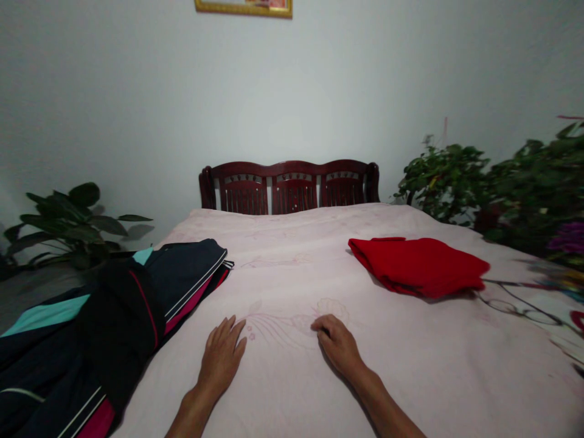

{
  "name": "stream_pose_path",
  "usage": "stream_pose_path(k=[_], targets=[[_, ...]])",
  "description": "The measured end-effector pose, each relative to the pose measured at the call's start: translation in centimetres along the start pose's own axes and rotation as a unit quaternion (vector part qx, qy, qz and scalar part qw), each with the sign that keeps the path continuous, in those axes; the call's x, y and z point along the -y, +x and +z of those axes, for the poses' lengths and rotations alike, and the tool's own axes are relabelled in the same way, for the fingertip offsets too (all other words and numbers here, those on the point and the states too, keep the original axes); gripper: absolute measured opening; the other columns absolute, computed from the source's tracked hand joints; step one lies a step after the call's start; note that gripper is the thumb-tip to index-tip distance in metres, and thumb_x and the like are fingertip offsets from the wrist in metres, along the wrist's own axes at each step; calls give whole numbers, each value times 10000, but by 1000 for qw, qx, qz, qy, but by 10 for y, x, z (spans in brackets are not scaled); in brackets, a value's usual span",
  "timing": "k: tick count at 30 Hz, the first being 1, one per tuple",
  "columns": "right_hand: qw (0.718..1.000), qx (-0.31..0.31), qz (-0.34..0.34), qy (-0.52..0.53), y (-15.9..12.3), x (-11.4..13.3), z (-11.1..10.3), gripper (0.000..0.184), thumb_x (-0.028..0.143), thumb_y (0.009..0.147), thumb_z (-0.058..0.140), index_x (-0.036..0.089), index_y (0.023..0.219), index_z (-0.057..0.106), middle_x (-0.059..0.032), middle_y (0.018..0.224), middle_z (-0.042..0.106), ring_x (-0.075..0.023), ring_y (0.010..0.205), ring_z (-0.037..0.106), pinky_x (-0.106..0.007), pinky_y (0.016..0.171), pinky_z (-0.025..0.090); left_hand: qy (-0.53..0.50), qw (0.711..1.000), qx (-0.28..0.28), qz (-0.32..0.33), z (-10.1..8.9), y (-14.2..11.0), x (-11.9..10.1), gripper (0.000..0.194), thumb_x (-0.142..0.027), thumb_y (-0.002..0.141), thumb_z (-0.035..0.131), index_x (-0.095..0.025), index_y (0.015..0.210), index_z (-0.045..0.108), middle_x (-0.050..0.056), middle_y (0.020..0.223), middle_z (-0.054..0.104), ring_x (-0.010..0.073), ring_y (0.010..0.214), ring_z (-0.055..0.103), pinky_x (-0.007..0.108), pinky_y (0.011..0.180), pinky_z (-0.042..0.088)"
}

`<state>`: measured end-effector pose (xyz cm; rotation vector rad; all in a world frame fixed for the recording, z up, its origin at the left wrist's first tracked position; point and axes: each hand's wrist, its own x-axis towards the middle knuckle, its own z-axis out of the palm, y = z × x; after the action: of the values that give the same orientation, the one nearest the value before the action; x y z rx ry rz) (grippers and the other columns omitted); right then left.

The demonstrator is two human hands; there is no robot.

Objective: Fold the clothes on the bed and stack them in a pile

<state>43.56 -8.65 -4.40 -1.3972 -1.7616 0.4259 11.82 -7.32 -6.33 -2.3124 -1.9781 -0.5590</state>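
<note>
My left hand (222,356) lies flat on the pale pink bedsheet (292,261), fingers stretched out, holding nothing. My right hand (336,345) rests on the sheet beside it, fingers curled under, with nothing visible in them. A pile of dark clothes (109,316) with teal, red and white trim lies to the left of my left hand. A folded red garment (417,266) lies further off to the right, beyond my right hand.
A dark red wooden headboard (289,185) stands against the white wall at the far end. Leafy plants stand at the left (68,222) and right (502,188). A pair of glasses (520,310) lies on the sheet at right.
</note>
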Motion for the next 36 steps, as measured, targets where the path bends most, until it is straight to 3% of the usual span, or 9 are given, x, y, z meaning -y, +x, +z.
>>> stream_pose_path(k=[36], targets=[[1000,-2,-1,-5,0,2,-1,268,141,768,440,219,869,675,-43,969,677,-197,974,602,-335,899,445,-3,1000,-5,5,1,-1,1,451,-305,968,403,-223,1382,563,92,1499,498,256,1425,391,470,1180,274]])
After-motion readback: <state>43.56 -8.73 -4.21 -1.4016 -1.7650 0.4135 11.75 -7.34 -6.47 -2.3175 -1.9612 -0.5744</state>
